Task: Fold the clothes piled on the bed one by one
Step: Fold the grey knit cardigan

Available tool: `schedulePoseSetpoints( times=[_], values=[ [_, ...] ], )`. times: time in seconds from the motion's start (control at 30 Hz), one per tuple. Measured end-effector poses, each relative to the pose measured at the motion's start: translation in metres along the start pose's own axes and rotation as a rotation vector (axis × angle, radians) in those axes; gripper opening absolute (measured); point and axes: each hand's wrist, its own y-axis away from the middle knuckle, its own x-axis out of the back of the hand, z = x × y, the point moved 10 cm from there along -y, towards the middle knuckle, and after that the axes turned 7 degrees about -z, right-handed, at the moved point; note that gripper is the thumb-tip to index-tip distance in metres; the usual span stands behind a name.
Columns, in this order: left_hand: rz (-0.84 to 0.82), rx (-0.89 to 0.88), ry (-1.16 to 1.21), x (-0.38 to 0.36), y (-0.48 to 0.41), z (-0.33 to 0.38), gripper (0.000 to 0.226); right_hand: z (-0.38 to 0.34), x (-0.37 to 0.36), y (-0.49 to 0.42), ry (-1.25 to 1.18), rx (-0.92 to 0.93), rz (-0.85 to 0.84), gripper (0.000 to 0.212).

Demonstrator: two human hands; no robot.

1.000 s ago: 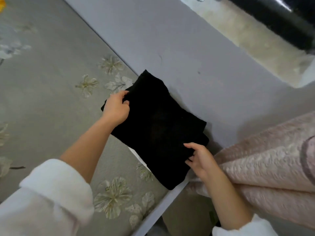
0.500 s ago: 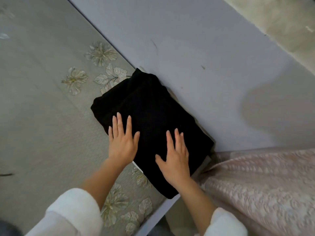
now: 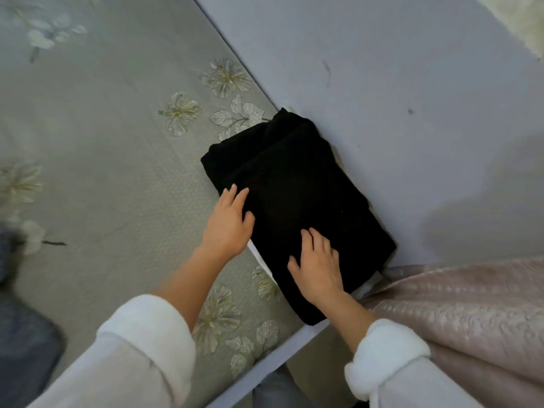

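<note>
Centre frame, I've got my left hand (image 3: 228,223) and right hand (image 3: 319,267) flat, fingers straight, pressing the folded black garment (image 3: 294,187), flattening its creases, I reckon.

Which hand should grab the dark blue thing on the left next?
Probably the left hand. It rests on the left edge of the folded black garment, nearer the blurry dark blue thing. The right hand lies flat farther right, beside the pink quilt.
</note>
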Motion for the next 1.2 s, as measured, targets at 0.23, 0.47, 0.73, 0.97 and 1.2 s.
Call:
schedulePoseSetpoints(
  times=[0.23,0.47,0.73,0.97,1.2],
  values=[
    [-0.042,0.464,0.294,-0.030,0.167,-0.166,0.045,-0.137,-0.057,0.046,0.167,0.226,-0.055,0.056],
    [0.063,0.671,0.394,-0.002,0.315,-0.317,0.039,-0.297,-0.188,0.112,0.182,0.305,-0.357,0.060],
    [0.383,0.851,0.319,0.099,0.411,-0.484,0.048,-0.461,-0.259,0.132,0.158,0.453,-0.411,0.054],
    [0.373,1.214,0.565,0.070,0.460,-0.559,0.081,-0.507,-0.278,0.097,0.121,0.397,-0.382,0.089],
    [0.347,1.041,0.689,0.059,0.460,-0.571,0.025,-0.519,-0.304,0.080,-0.327,0.155,-0.430,0.065]
  ],
)
